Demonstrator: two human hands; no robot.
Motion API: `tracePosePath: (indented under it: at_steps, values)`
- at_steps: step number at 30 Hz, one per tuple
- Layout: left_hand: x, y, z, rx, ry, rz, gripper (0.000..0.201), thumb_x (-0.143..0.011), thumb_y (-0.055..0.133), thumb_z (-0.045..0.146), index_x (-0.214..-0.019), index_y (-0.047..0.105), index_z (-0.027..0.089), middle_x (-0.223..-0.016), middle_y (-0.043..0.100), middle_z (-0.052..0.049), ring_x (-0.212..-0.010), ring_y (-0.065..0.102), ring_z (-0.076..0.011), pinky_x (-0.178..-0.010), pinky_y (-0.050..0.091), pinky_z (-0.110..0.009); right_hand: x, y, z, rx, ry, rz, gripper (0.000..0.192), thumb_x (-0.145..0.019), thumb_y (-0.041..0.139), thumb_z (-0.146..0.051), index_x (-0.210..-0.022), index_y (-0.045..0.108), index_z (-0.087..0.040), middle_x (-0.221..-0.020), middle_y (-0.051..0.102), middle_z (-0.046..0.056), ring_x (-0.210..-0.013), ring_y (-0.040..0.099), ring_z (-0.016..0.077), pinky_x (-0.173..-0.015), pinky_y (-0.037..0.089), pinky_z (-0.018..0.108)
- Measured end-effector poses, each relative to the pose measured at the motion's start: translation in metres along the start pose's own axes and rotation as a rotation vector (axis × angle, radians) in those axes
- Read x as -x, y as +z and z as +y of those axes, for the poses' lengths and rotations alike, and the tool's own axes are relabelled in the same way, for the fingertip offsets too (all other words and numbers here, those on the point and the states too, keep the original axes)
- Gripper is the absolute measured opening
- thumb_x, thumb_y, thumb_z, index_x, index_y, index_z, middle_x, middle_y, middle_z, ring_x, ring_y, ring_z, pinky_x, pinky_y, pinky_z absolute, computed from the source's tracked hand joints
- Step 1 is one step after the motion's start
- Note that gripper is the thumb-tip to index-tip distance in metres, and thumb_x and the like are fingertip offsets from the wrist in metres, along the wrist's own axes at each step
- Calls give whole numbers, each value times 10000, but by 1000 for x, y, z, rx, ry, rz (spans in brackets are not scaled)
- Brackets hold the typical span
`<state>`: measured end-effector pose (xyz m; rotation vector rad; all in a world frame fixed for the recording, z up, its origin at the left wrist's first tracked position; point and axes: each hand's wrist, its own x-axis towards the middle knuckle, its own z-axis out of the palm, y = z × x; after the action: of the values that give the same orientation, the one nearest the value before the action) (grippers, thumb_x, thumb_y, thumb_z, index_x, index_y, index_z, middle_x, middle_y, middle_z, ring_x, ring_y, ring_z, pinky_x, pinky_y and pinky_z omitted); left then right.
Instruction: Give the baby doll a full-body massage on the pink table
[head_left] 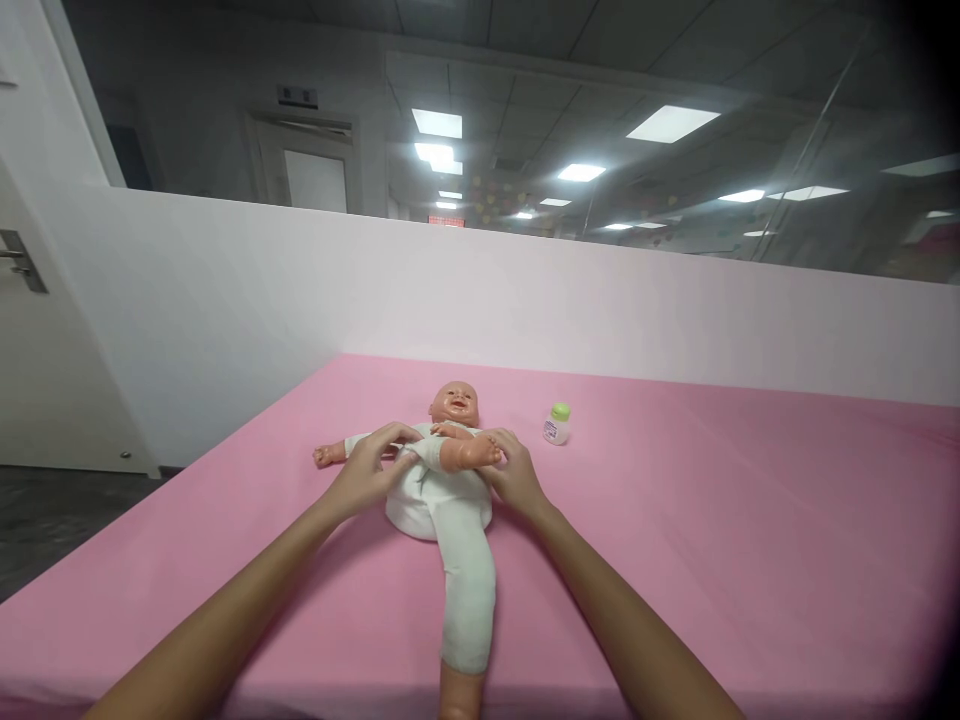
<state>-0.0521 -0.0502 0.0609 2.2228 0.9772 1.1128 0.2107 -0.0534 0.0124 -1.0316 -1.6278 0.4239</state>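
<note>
Both hands rest on the doll [442, 480] lying on the pink bed [712, 520]: left hand [371, 470] fingers grasping its white garment, right hand [514, 470] holding its side; a small bottle [557, 424] stands just beyond the right fingers

Doll [442, 480]: on bed [712, 520], centre, head toward 12 o'clock. Left hand [367, 470] at its 9 o'clock, right hand [514, 475] at 3 o'clock, both touching. Bottle [557, 424] at 2 o'clock, apart. Wall [525, 300] behind.
</note>
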Motion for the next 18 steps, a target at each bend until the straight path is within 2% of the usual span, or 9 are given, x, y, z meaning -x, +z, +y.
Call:
tracePosePath:
  at_steps: [4, 6, 9, 13, 15, 18]
  values:
    - [2, -7, 8, 5, 148, -170, 176, -930, 594, 312, -1050, 697, 234, -1156, 695, -73, -1085, 636, -245, -955, 505, -354, -2, 0, 4, -87, 50, 89, 217, -864, 663, -388, -1021, 694, -242, -1012, 708, 49, -951, 639, 246, -847, 520, 382]
    - [3, -9, 10, 5, 180, -218, 165, -930, 596, 295, -1038, 705, 234, -1149, 697, -74, -1085, 635, -244, -979, 493, -356, -3, -1, 5, -109, 51, 124, 219, -884, 638, -389, -1034, 685, -236, -1017, 705, 46, -968, 638, 239, -891, 514, 386]
    - [2, -5, 8, -10, 117, -133, 172, -926, 588, 298, -1042, 695, 231, -1126, 700, -70, -1053, 639, -242, -928, 513, -353, -3, -2, 5, -72, 25, 99, 215, -878, 643, -383, -1034, 684, -241, -1015, 700, 46, -953, 627, 238, -865, 511, 380]
    - [-1, 2, 2, -6, -2, 19, 196, -912, 598, 332, -1060, 677, 229, -1115, 699, -62, -1047, 641, -241, -889, 535, -351, -2, -2, 2, 48, -24, -31, 232, -796, 741, -387, -978, 703, -248, -982, 697, 46, -952, 602, 257, -836, 496, 386]
    - [-1, 1, 2, 4, -2, 11, 189, -916, 603, 329, -1057, 681, 229, -1114, 698, -62, -1047, 642, -236, -885, 533, -345, -1, -3, 2, 62, -25, -47, 228, -794, 743, -382, -970, 704, -243, -976, 696, 42, -953, 596, 253, -839, 487, 379]
    - [1, -5, 5, 35, 97, -137, 150, -923, 616, 303, -1014, 710, 230, -1143, 694, -70, -1090, 634, -237, -940, 511, -348, -2, -3, 4, 14, 8, 11, 224, -868, 659, -405, -1001, 684, -227, -988, 693, 43, -940, 598, 233, -819, 483, 351]
